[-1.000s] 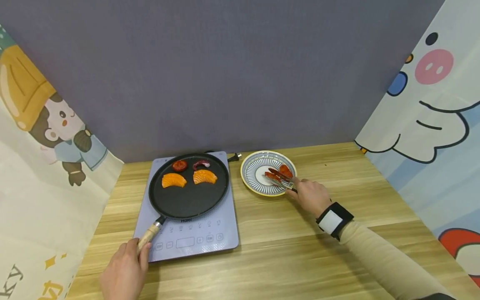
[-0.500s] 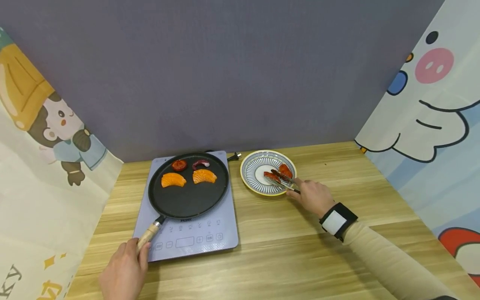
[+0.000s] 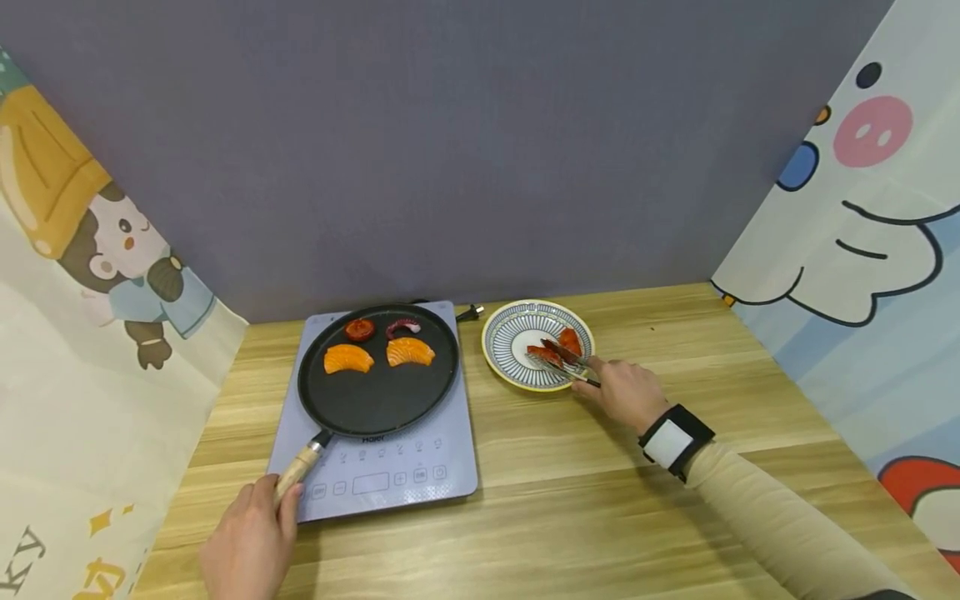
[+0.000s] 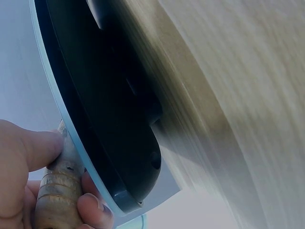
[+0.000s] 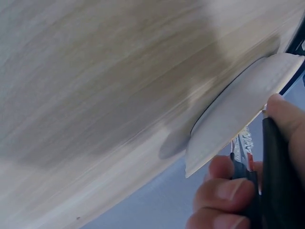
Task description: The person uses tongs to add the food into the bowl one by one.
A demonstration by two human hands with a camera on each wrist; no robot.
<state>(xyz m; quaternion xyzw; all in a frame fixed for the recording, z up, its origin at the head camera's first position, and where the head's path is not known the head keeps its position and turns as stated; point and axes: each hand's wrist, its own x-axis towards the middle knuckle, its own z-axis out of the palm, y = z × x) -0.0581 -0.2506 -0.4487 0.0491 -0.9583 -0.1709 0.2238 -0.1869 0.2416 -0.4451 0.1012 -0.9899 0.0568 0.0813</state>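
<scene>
My left hand grips the wooden handle of a flat black frying pan; the left wrist view shows thumb and fingers around that handle. In the pan lie two orange salmon slices, a round red tomato-like slice and a purple octopus tentacle. My right hand holds tongs over a patterned plate. One reddish piece of food lies at the tongs' tips, and another red piece sits beside it. Whether the tongs pinch either piece, I cannot tell.
Beneath the pan is a pale induction cooker with touch controls. Its black plug lies between cooker and plate. A grey partition stands behind the wooden table, with cartoon-printed curtains at both sides.
My right hand has shifted very slightly rightward with the tongs, whose tips stay at the red pieces on the plate. My left hand, the pan and its food have not visibly moved.
</scene>
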